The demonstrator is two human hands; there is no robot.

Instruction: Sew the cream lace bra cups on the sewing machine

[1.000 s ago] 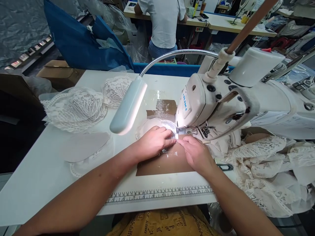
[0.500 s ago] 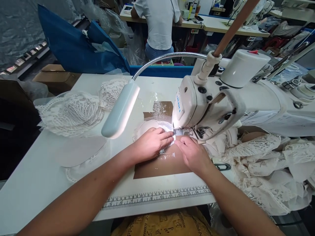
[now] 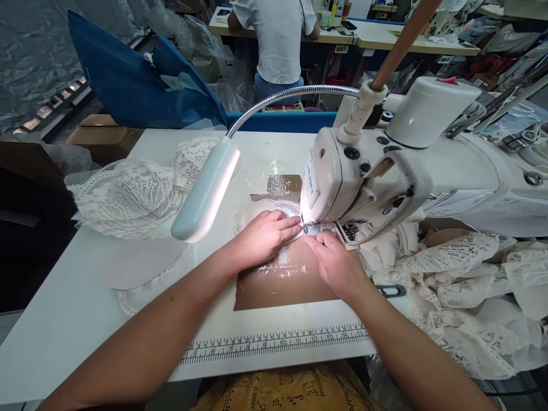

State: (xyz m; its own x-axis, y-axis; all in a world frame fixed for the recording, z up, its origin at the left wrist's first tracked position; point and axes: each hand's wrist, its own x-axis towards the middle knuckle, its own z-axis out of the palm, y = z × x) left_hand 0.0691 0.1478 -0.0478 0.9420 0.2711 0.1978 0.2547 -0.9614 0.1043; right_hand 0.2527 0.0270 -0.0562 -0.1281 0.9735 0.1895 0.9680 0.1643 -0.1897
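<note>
The left hand (image 3: 264, 238) lies palm down with its fingers stretched out and close together, resting on a pale lace-edged piece (image 3: 250, 212) beside the needle area of the sewing machine (image 3: 327, 171). The right hand (image 3: 340, 264) is narrow, fingers curled and tips at the near side of the needle area; whether they pinch any cloth cannot be told. The lace-edged piece reaches out past the left hand on its far left side, and the hand hides part of it. Under both hands is a brown sheet (image 3: 278, 294) with shiny tape on it. The machine's head stands just beyond the fingertips, covering what is behind. A lamp (image 3: 205, 191) hangs to the left, partly in front of a lace stack (image 3: 192, 160); heaped lace pieces (image 3: 462, 285) lie at right.
</note>
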